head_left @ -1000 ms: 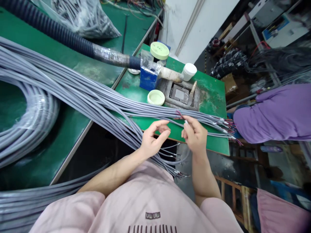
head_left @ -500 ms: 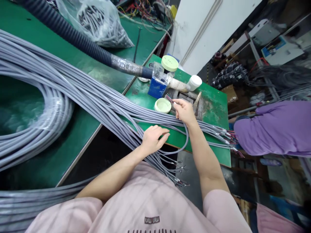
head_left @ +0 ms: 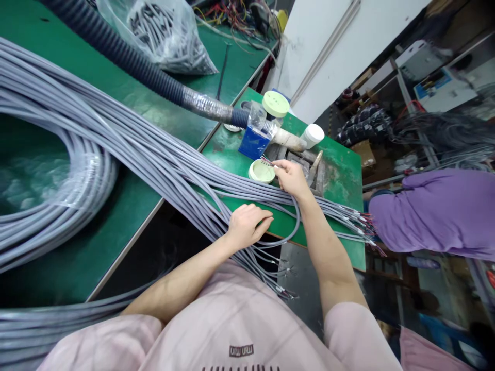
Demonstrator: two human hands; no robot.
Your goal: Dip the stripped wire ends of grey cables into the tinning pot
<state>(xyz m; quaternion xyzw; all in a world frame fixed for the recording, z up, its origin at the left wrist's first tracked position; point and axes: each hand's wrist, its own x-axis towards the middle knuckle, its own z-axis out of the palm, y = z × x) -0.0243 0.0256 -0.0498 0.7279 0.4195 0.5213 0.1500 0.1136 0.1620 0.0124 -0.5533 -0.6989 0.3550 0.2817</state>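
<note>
My right hand is closed on the end of a grey cable, whose thin coloured wires stick out past my fingertips. Those wire tips are over the rim of a shallow pale green dish; whether they touch what is inside cannot be made out. From my grip the cable loops down and back toward the long grey cable bundle. My left hand lies over the bundle's near side, fingers loosely bent and thumb apart, with nothing seen in it.
A ribbed hose reaches a blue box behind the dish. Nearby are a pale green lid, a white tub and a dark metal block. Wire ends fan out at right, beside a person in purple.
My right hand has brought the wire tips lower and left, over the dish. My left hand stays on the bundle, and the view has shifted slightly.
</note>
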